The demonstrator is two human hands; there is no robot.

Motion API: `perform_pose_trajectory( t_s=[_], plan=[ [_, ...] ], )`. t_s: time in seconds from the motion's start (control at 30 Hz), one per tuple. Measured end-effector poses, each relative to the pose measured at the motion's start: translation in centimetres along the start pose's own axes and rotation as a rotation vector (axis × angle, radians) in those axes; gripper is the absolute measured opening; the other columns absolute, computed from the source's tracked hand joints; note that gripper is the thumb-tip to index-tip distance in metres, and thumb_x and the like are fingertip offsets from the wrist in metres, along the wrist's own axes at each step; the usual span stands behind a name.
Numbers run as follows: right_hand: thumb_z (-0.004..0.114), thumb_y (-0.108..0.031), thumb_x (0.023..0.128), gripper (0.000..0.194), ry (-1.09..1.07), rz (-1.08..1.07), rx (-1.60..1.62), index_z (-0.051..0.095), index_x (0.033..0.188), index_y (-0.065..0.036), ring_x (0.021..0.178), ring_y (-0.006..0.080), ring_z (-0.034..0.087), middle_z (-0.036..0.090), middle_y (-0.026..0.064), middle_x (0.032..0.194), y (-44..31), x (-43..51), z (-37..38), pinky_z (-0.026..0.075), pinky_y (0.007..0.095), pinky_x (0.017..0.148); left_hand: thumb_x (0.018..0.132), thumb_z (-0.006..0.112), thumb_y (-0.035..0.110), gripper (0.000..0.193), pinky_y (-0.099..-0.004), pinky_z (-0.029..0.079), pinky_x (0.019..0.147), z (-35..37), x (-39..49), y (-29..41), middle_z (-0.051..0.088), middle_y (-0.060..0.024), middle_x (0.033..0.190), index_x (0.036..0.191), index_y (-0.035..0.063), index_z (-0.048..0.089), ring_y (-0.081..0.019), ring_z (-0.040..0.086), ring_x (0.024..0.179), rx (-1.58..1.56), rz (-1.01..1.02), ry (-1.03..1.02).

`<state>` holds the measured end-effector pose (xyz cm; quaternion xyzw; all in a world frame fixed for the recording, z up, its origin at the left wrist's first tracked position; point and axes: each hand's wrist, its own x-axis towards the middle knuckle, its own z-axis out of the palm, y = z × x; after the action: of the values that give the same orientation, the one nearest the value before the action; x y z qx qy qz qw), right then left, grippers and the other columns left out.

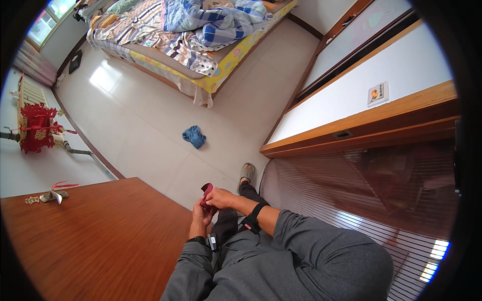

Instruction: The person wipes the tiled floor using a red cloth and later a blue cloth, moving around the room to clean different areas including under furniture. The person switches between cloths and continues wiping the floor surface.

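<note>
Close in front of my body, a dark red cloth (207, 189) is held between both hands. My left hand (202, 213) grips it from below, its lower part hidden by the fingers. My right hand (220, 198) pinches the cloth from the right side, just above the left. One end of the cloth sticks up past the fingers; whether it is a garment cannot be told. Farther ahead, a crumpled blue cloth (194, 136) lies on the pale tiled floor (150, 143), apart from both hands.
A brown wooden door (101, 240) stands at my left. To the right are a wooden door frame (357, 128) and a striped translucent curtain (339, 188). Ahead is a bed (226, 71) with rumpled bedding. A red paper lantern (37, 128) hangs by the radiator (32, 90).
</note>
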<state>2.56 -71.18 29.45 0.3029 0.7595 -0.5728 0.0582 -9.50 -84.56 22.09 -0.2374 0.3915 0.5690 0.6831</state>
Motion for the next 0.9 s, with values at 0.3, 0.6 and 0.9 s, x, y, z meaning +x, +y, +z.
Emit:
perform_pose_trajectory(
  t_s=[0.3,0.6,0.9],
  plan=[
    [0.069,-0.029,0.083,0.025,-0.011,-0.073,0.305,0.076,0.082,-0.005,0.074,0.0332,0.071,0.072,0.019,0.079,-3.4,-1.0,-1.0,0.054,0.0436,0.068,0.101,0.053,0.027,0.021,-0.0401,0.054,0.075,-2.9,1.3,1.0,0.069,-0.0024,0.087,0.1,0.0122,0.068,-0.0186,0.065,0.081,0.207,0.077,0.395],
    [0.076,-0.033,0.084,0.031,-0.192,-0.045,0.271,0.075,0.084,-0.001,0.067,0.0176,0.064,0.069,0.0096,0.07,-4.7,-1.1,-1.2,0.05,0.0371,0.066,0.098,0.049,0.058,0.052,-0.0508,0.048,0.095,-1.5,-1.3,0.3,0.067,-0.0043,0.127,0.13,0.0188,0.061,-0.0272,0.061,0.118,0.254,0.165,0.178],
    [0.073,-0.036,0.091,0.035,-0.246,0.168,0.544,0.077,0.094,-0.001,0.074,0.0182,0.066,0.075,0.0111,0.085,-3.9,0.4,-0.6,0.053,0.0336,0.071,0.094,0.046,0.072,0.069,-0.0506,0.052,0.094,-0.7,-3.2,0.4,0.068,-0.0105,0.123,0.128,0.0146,0.06,-0.0301,0.064,0.116,0.187,0.06,-0.013]
  ],
)
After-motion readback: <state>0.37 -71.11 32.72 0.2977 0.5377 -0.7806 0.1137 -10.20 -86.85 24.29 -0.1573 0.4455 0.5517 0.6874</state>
